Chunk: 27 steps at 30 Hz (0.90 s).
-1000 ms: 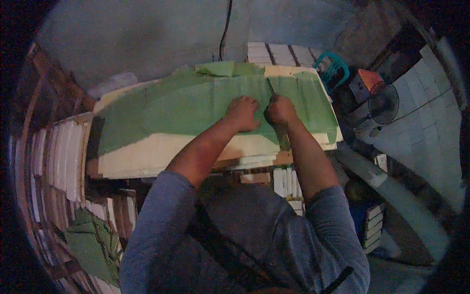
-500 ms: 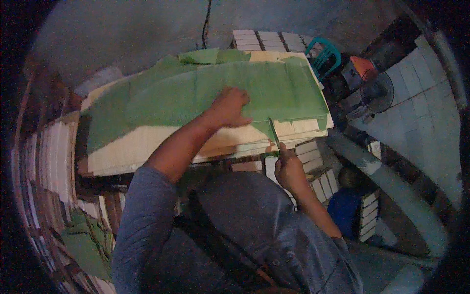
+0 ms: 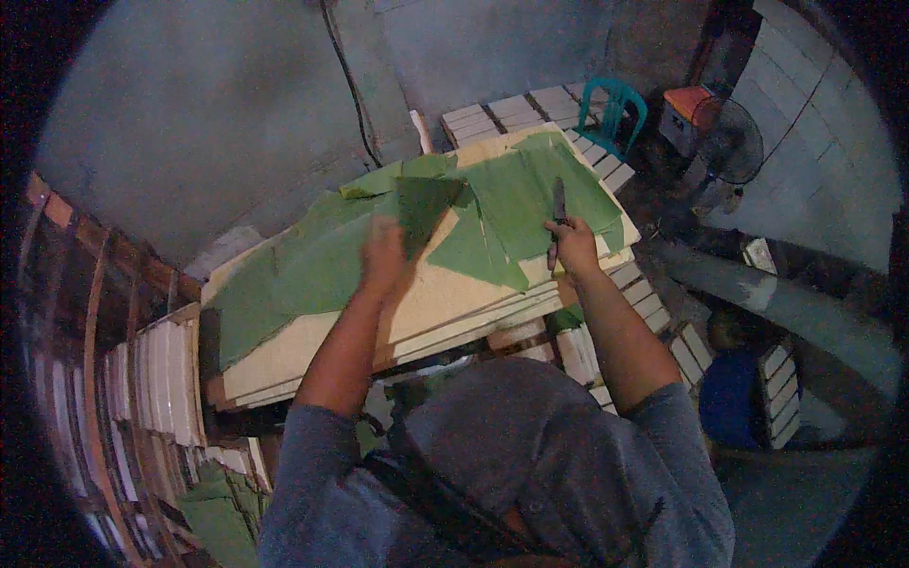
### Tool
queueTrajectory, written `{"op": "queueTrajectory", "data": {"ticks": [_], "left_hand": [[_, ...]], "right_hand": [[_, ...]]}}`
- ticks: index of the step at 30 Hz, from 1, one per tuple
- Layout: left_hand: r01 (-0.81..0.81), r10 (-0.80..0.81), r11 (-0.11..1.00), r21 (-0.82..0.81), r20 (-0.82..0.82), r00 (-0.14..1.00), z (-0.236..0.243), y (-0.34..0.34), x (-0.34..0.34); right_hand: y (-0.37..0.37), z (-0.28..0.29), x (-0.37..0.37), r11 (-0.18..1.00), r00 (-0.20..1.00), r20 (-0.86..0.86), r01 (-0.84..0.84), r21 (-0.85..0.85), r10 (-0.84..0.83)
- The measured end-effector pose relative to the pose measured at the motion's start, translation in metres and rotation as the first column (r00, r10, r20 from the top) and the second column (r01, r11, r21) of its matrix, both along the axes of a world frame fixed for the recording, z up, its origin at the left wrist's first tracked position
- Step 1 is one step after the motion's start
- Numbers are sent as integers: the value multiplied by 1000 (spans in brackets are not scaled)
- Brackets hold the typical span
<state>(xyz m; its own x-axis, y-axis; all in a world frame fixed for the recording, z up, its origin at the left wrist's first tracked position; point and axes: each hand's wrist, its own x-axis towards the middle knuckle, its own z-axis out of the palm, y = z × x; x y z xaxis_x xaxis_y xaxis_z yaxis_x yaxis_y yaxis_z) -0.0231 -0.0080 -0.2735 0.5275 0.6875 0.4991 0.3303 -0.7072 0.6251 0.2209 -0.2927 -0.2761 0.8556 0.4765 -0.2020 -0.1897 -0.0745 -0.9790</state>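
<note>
Large green banana leaves (image 3: 284,275) lie across a pale stacked board (image 3: 426,308) in front of me. My left hand (image 3: 382,254), blurred by motion, is closed at the edge of a darker, raised leaf piece (image 3: 424,206); its fingertips are hard to make out. In my right hand (image 3: 578,248) is a knife (image 3: 559,201), held over the right part of the leaves with its blade pointing away from me. Between the hands, cut leaf pieces (image 3: 478,251) lie at an angle, and bare board shows along the near side.
Pale stacked blocks (image 3: 469,123) stand behind the board, beside a teal plastic chair (image 3: 615,114). A fan (image 3: 729,142) and an orange-topped box (image 3: 684,118) are at the far right. Nearer right is a blue drum (image 3: 734,402). More leaves (image 3: 222,506) lie lower left, below upright pale slabs (image 3: 166,383).
The knife has come up from the board's near edge and swung over the leaves. My left hand has moved left and nearer, turning up a leaf piece and exposing more board. The view has shifted.
</note>
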Motion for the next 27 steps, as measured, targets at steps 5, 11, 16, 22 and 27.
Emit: {"op": "queueTrajectory", "data": {"ticks": [5, 11, 16, 22, 27], "left_hand": [[532, 415, 448, -718, 694, 588, 67, 105, -50], [-177, 197, 980, -86, 462, 865, 113, 30, -3], [346, -354, 897, 274, -21, 935, 74, -101, 93], [521, -429, 730, 442, -298, 853, 21, -131, 107], [479, -332, 871, 111, -586, 739, 25, -107, 74]], "right_hand": [[-10, 6, -4, 997, 995, -102, 31, 75, -23], [-4, 24, -20, 954, 993, 78, 61, 294, -87], [14, 115, -68, 951, 969, 225, 29, 307, -102], [-2, 51, 26, 952, 818, 500, 304, 42, -284], [-37, 11, 98, 941, 865, 455, 307, -143, -213]]}}
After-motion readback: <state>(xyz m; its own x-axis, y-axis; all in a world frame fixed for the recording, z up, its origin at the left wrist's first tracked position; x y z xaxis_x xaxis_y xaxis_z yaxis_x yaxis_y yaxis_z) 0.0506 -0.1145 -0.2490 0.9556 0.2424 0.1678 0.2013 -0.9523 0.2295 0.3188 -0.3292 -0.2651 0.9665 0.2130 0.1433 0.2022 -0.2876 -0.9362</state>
